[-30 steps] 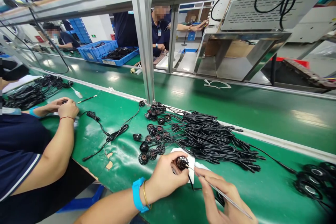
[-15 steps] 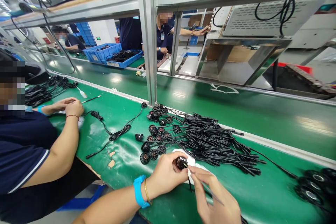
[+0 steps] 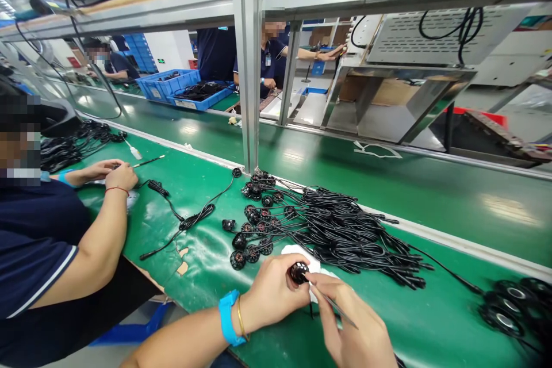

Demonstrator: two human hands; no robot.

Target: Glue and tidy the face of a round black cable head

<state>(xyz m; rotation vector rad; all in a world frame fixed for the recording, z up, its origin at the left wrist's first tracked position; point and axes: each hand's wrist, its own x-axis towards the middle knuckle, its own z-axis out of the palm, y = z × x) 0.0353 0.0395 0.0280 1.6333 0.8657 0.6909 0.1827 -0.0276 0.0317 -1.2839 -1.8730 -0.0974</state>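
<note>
My left hand [image 3: 272, 292] pinches a small round black camera-like part [image 3: 298, 272] between thumb and fingers, its face turned toward my right hand. A black cable hangs below it. My right hand [image 3: 356, 316] grips slim metal tweezers [image 3: 341, 309], with the tip end at the part's face; the exact contact is too small to make out. Beneath my hands lies a white cloth or paper [image 3: 316, 265], partly covered. Just beyond it, a bundle of black cables [image 3: 345, 224] ends in several round black heads [image 3: 252, 227].
A co-worker's hands [image 3: 114, 175] work at the left of the green table [image 3: 202, 282]. One coiled cable [image 3: 196, 218] lies between us. More round black parts [image 3: 504, 310] are at right. A metal post [image 3: 248, 69] rises at the table's back rail, under a shelf.
The tweezers have tilted slightly, and my right hand has shifted a little at the round part. My left hand keeps its hold. The co-worker's hands have moved slightly.
</note>
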